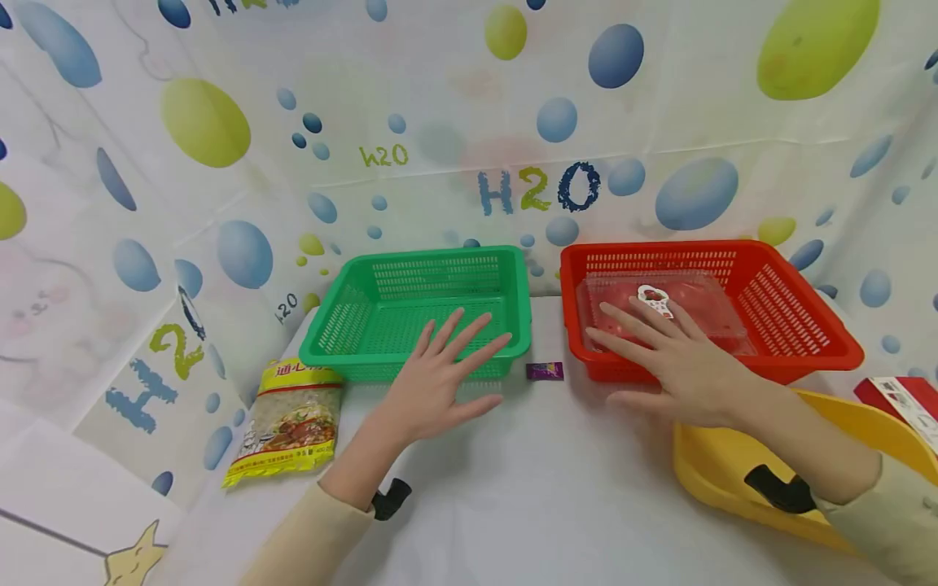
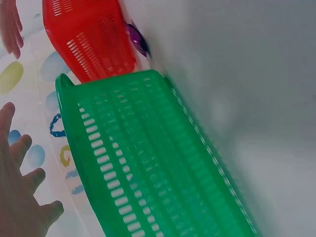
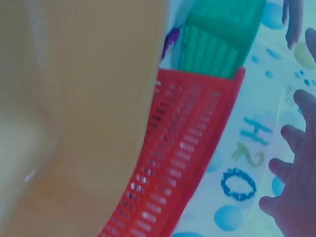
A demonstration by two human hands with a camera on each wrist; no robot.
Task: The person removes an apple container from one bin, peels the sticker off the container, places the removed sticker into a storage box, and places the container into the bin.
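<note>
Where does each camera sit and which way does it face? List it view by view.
Head: worn on the head, looking forward and down at the green basket, red basket and both hands, left hand, right hand, plus sleeves.
Left wrist: beside the left hand, looking along the green basket; the fingertips show.
Right wrist: beside the right hand, facing the red basket; the fingers show.
Shared: all three views show both baskets.
</note>
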